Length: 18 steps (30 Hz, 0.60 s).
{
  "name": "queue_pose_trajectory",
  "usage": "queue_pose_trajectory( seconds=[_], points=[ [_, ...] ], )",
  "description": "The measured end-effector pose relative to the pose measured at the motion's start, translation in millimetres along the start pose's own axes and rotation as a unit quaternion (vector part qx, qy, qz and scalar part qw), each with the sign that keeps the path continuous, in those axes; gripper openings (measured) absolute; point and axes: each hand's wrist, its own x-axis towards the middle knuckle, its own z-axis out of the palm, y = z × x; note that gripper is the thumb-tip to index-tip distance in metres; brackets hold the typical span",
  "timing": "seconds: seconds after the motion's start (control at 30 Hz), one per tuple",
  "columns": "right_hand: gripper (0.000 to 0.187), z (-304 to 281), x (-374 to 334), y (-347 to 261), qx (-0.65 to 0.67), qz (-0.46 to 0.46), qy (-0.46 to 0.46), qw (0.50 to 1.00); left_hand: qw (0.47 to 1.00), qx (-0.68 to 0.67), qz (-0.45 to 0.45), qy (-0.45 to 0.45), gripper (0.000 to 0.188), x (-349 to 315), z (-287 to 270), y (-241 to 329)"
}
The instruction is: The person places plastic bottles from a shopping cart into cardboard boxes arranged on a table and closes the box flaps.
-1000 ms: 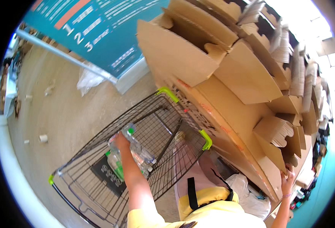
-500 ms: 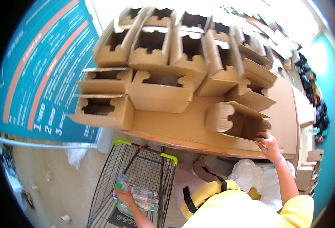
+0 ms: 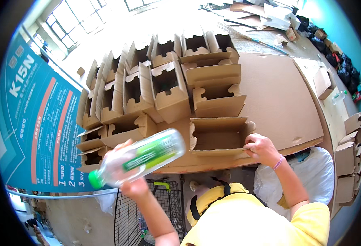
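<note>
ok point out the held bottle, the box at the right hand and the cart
Held bottle (image 3: 147,157), head view: green label
Box (image 3: 215,153), head view: front edge
Cart (image 3: 162,184), head view: green corner piece

Teal board (image 3: 41,135): white lettering (image 3: 21,78), numerals (image 3: 71,181). Green bottle label (image 3: 151,156): blurred print.

Yel. top (image 3: 254,219), short slvs (image 3: 313,223) — blk straps (image 3: 194,208), pink wristband (image 3: 278,162).

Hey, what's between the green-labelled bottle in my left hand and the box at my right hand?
In the head view, only a narrow strip of bare cardboard surface shows between the bottle and the box.
</note>
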Motion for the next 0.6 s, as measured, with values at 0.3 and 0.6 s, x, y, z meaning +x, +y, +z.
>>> queue_pose_trajectory(
  seconds=[0.3,0.6],
  points=[
    [0.007,8.8,-12.0,19.3,0.046,-0.020,0.072,0.996,0.652,0.410,-0.057,-0.635,0.066,15.1,183.1,-93.0],
    [0.008,24.8,1.4,20.7,0.062,-0.057,0.105,0.991,0.274,0.512,-0.156,-0.799,0.041,-34.5,184.0,-200.5]
  ],
)
